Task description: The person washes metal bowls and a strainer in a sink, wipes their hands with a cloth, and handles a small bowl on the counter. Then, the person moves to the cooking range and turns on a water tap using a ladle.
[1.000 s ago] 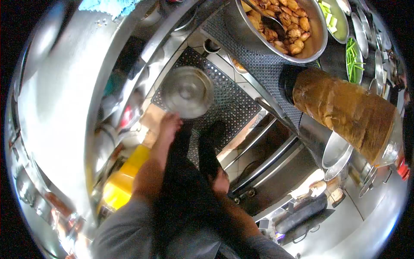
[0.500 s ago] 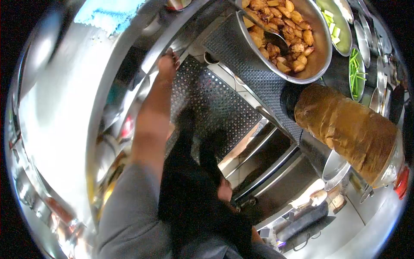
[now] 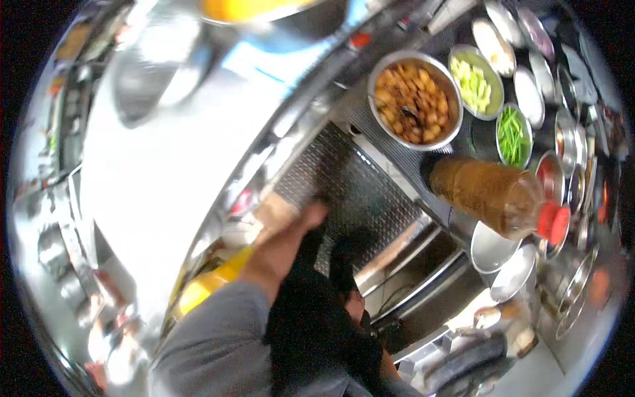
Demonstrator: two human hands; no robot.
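Note:
My left hand (image 3: 313,216) hangs over the dark perforated floor mat (image 3: 380,192), between the white counter and the stove side. It is blurred, and I cannot make out its fingers or anything in them. A grey sleeve (image 3: 221,331) covers my upper arm. My right hand (image 3: 355,306) shows only in part, low beside my black apron (image 3: 297,317), its fingers mostly hidden. Nearest to that hand is a dark oven-like front with a metal rail (image 3: 423,284).
On the right stand a steel bowl of browned chunks (image 3: 456,129) with a spoon, bowls of pale cut vegetables (image 3: 475,83) and green stalks (image 3: 511,135), and a red-capped bottle of brown liquid (image 3: 483,188). A white counter (image 3: 172,178) fills the left; a yellow object (image 3: 205,291) sits below its edge.
My left hand has drawn back from beneath the counter edge toward my body. The view has shifted, bringing more of the counter, a blurred metal bowl and the side bowls into sight.

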